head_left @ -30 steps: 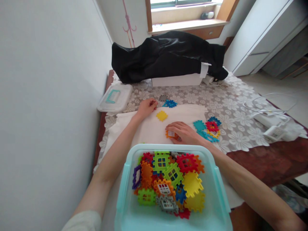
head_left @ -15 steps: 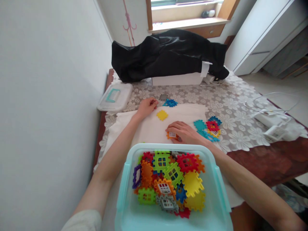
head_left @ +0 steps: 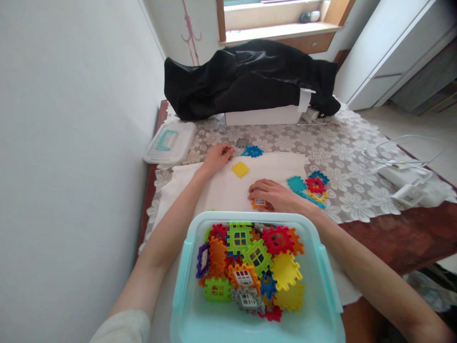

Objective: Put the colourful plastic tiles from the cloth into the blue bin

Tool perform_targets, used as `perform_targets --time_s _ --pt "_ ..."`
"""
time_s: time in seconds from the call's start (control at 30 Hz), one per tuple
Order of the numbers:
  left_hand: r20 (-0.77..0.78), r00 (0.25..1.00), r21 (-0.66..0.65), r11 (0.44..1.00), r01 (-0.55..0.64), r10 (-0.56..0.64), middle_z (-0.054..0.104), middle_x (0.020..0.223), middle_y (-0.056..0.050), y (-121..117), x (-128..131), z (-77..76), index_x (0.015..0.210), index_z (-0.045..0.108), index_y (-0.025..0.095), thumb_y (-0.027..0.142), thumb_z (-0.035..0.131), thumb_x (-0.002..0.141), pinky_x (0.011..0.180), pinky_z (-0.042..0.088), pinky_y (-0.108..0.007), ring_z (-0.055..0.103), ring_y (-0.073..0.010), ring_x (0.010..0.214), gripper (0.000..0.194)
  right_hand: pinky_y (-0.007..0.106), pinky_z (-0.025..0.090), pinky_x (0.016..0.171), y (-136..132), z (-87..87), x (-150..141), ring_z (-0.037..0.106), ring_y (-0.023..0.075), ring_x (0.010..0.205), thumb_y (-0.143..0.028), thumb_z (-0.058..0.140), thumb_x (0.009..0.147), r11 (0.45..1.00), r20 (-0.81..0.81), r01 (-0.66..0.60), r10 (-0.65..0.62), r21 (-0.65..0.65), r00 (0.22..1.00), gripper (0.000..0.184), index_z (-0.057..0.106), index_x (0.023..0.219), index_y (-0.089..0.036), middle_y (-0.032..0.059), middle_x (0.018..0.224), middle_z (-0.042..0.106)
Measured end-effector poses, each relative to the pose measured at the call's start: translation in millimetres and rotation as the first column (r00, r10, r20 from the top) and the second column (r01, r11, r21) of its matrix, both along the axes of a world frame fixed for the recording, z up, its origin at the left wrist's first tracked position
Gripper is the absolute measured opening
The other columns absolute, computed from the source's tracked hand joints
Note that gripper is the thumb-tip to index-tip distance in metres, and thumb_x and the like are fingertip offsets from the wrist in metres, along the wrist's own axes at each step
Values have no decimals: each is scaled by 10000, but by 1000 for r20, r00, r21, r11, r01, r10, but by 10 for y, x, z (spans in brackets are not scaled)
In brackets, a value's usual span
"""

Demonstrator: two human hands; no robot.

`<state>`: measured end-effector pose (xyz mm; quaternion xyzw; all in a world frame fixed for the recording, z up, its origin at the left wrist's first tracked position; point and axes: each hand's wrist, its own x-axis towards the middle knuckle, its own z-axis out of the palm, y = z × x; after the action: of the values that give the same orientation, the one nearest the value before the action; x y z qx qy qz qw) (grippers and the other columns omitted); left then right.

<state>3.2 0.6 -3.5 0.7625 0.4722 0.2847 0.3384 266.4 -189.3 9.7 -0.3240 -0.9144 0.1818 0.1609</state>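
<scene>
In the head view, my right hand point(head_left: 273, 194) arches palm-down over an orange toothed piece point(head_left: 260, 203) with a white lattice window, lying on the white cloth point(head_left: 228, 190) just beyond the rim of my pale teal tub point(head_left: 250, 217). My fingers bend over its far side and part of it shows below them; I cannot tell whether they pinch it or only cover it. My left hand point(head_left: 218, 158) is farther off, near the cloth's far edge, its fingers curled inward; I cannot tell whether anything sits between them. A flat yellow piece point(head_left: 240, 169) lies on the cloth between my two hands, apart from both.

Near my left fingertips, at the cloth's far edge, are blue pieces point(head_left: 253, 151), with a grey piece point(head_left: 243, 142) just behind them on the lace tablecloth point(head_left: 350, 181). To the right of my right hand, a teal piece point(head_left: 296, 184) lies near a red piece point(head_left: 315, 185) in a small cluster. Closest to me, the tub holds a heap of pieces, among them a green windowed piece point(head_left: 239, 239) and a solid yellow one point(head_left: 286, 271). A clear lid point(head_left: 180, 145) lies by the wall, and a black cover point(head_left: 250, 81) drapes across the table's far end.
</scene>
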Motion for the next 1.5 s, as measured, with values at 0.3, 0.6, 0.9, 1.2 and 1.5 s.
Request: perform_targets --time_s 0.3,0.6,0.9,1.2,1.5 --pt "3 1000 -5 1000 -3 3 770 837 -72 8 6 -15 1027 740 180 431 606 1038 623 412 -272 619 -173 702 284 501 555 1184 3 3 -32 650 293 1333 -316 772 1034 1000 -48 15 -15 4 999 174 750 1151 -189 145 1394 739" --pt "9 1000 5 1000 -4 4 765 829 -70 -4 15 1 1020 734 181 418 617 1046 636 412 -272 617 -170 701 265 436 521 1026 22 -71 -44 663 261 1129 -349 750 1056 997 -25 17 -15 71 1000 172 693 999 -197 120 1254 757" --pt "12 1000 5 1000 -2 1 756 813 -60 -2 19 -6 1028 739 178 392 617 1055 642 410 -283 598 -162 660 247 384 463 934 18 -43 -25 633 237 1027 -260 756 1013 998 20 -7 6 57 1000 82 706 1010 -195 96 1119 736" --pt "14 1000 -7 1000 -4 5 756 813 -60 1 16 -2 1046 743 177 405 617 1058 648 424 -284 608 -163 661 262 336 365 792 52 -118 -38 523 192 829 -286 669 1082 990 -63 -98 105 100 993 333 610 766 -200 42 837 643" --pt "15 1000 3 1000 2 -2 756 816 -61 2 15 5 1022 736 173 397 615 1049 642 401 -272 599 -159 676 257 317 337 739 59 -146 -3 511 169 737 -247 618 1074 993 -80 -114 114 10 990 367 570 714 -198 31 744 634"
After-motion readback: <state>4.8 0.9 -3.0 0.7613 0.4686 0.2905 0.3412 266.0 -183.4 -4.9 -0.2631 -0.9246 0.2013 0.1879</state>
